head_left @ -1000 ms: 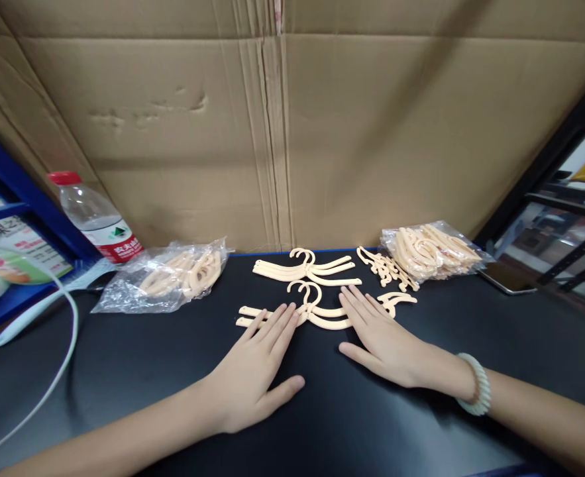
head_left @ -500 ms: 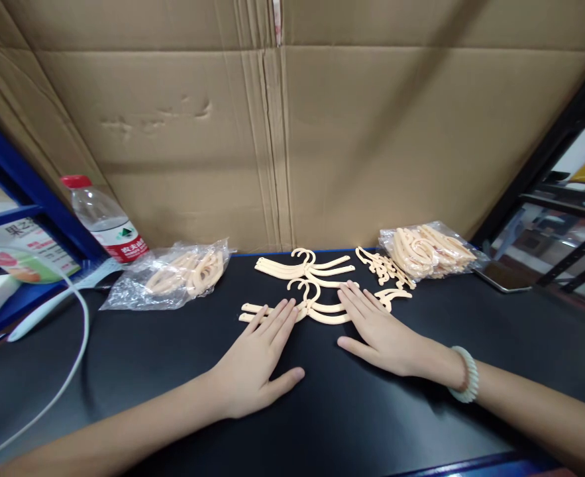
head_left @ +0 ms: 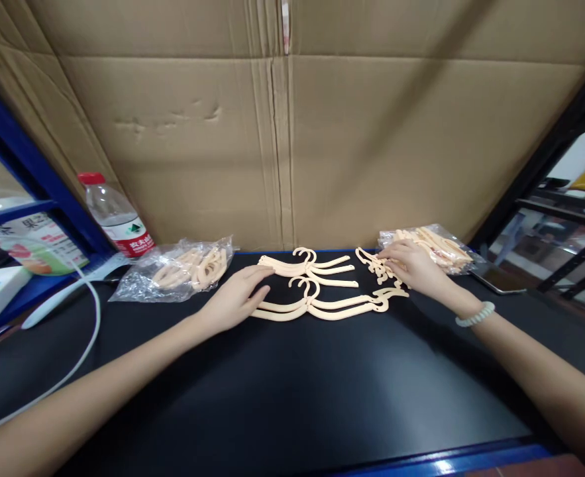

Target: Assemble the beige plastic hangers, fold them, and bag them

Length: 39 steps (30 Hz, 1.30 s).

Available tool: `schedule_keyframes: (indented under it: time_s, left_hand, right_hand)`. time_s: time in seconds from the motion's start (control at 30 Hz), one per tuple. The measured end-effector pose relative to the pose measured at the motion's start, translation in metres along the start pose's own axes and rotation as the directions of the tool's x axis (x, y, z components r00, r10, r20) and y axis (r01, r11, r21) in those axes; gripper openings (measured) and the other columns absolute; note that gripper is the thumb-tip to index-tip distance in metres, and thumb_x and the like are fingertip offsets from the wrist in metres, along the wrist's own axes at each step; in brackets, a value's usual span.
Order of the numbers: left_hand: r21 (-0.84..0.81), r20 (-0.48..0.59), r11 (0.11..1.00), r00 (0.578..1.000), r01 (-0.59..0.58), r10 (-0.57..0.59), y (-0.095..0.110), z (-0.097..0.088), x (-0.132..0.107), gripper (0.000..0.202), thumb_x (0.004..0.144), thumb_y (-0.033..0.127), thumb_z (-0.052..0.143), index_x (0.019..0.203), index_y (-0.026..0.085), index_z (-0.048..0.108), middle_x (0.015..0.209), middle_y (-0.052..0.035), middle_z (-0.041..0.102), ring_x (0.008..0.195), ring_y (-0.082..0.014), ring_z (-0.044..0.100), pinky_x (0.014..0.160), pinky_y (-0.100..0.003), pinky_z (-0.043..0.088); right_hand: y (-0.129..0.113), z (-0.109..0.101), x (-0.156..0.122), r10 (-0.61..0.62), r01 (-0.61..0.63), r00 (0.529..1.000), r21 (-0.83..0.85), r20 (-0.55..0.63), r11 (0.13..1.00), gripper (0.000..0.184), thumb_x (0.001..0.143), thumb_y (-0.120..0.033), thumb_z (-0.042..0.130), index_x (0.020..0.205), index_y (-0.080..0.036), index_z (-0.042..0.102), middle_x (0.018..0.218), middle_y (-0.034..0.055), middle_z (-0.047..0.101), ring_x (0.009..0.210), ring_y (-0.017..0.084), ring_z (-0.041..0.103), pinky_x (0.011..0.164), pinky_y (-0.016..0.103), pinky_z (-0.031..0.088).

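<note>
Near tabletop (head_left: pixel 302 391) free; hangers (head_left: pixel 332 317), then cardboard (head_left: pixel 372 146) block way forward.

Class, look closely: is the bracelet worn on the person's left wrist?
No, the pale bracelet circles the wrist above the right hand.

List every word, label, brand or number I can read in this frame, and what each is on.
"农夫山": red-and-white label of the red-capped bottle; any further characters are turned away.
"果": label of the fruit-pictured bottle behind the blue frame; neighbouring characters are partly hidden or blurred.
Unreadable: blue print on the white box; red marks on the white strip in the cardboard seam.
None discernible: hangers.
</note>
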<state>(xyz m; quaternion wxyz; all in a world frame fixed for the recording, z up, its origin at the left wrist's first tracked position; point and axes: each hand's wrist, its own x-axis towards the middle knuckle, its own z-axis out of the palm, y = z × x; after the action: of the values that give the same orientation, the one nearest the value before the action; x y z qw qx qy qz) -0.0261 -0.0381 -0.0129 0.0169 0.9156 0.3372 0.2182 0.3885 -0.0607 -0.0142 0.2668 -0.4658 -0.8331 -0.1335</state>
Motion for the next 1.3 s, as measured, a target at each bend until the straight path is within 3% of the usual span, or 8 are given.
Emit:
schedule_keyframes:
  time_s: [0.2, 0.4, 0.67, 0.87, 1.1, 1.3]
  left_hand:
    - [0.041, 0.067, 0.998, 0.996, -0.057, 0.054, -0.029, 0.011, 0.037, 0.031, 0.089, 0.021, 0.046, 0.116, 0.016, 0.061, 0.125, -0.0115, 0.062, 0.118, -0.0244, 0.055, 0.103, -0.042, 0.043]
    - [0.055, 0.116, 0.992, 0.987, -0.117, 0.110, -0.023, 0.019, 0.059, 0.021, 0.082, 0.018, 0.060, 0.103, 0.018, 0.066, 0.111, -0.0087, 0.064, 0.104, -0.0233, 0.060, 0.092, -0.036, 0.048]
    - [0.055, 0.100, 0.995, 0.992, -0.084, 0.079, -0.021, 0.025, 0.065, 0.009, 0.085, 0.020, 0.058, 0.091, 0.016, 0.064, 0.098, -0.0088, 0.061, 0.092, -0.0240, 0.058, 0.083, -0.038, 0.048]
    - [-0.010, 0.084, 0.999, 0.995, -0.043, 0.044, -0.019, 0.025, 0.067, 0.010, 0.087, 0.024, 0.056, 0.081, 0.017, 0.059, 0.092, -0.0075, 0.059, 0.088, -0.0228, 0.058, 0.078, -0.035, 0.048]
    - [-0.118, 0.019, 0.992, 0.999, 0.051, -0.049, -0.012, 0.020, 0.064, 0.011, 0.092, 0.028, 0.048, 0.088, 0.019, 0.054, 0.080, -0.0039, 0.067, 0.074, -0.0214, 0.065, 0.066, -0.031, 0.048]
    - [-0.245, -0.130, 0.963, 0.981, 0.112, -0.147, 0.002, 0.007, 0.052, 0.013, 0.091, 0.033, 0.049, 0.088, 0.021, 0.050, 0.085, -0.0038, 0.067, 0.082, -0.0215, 0.068, 0.074, -0.034, 0.053]
  right_hand:
    - [0.017, 0.004, -0.001, -0.060, 0.061, 0.992, -0.007, 0.110, 0.998, 0.022, 0.087, -0.015, 0.052, 0.094, -0.019, 0.072, 0.095, 0.0082, 0.071, 0.095, 0.027, 0.058, 0.087, 0.045, 0.048]
    - [0.013, 0.008, -0.006, -0.068, 0.077, 0.978, -0.039, 0.198, 0.996, 0.021, 0.085, -0.014, 0.059, 0.099, -0.020, 0.072, 0.099, 0.0087, 0.070, 0.100, 0.028, 0.057, 0.088, 0.045, 0.047]
    - [0.007, 0.015, -0.006, -0.071, 0.085, 0.973, -0.053, 0.221, 0.995, 0.020, 0.089, -0.017, 0.059, 0.105, -0.020, 0.071, 0.104, 0.0099, 0.069, 0.102, 0.028, 0.056, 0.089, 0.045, 0.045]
    - [0.007, 0.019, -0.007, -0.056, 0.068, 0.983, -0.064, 0.176, 0.996, 0.017, 0.090, -0.016, 0.057, 0.097, -0.019, 0.072, 0.094, 0.0103, 0.069, 0.097, 0.028, 0.057, 0.084, 0.043, 0.047]
    - [0.005, 0.021, -0.009, -0.065, 0.071, 0.994, -0.069, 0.089, 0.995, 0.016, 0.089, -0.016, 0.057, 0.092, -0.018, 0.073, 0.085, 0.0096, 0.069, 0.086, 0.025, 0.060, 0.073, 0.038, 0.049]
    - [0.000, 0.011, -0.008, -0.009, 0.002, 0.993, -0.055, -0.118, 0.998, 0.023, 0.096, -0.024, 0.048, 0.098, -0.019, 0.070, 0.090, 0.0098, 0.071, 0.083, 0.025, 0.062, 0.073, 0.039, 0.050]
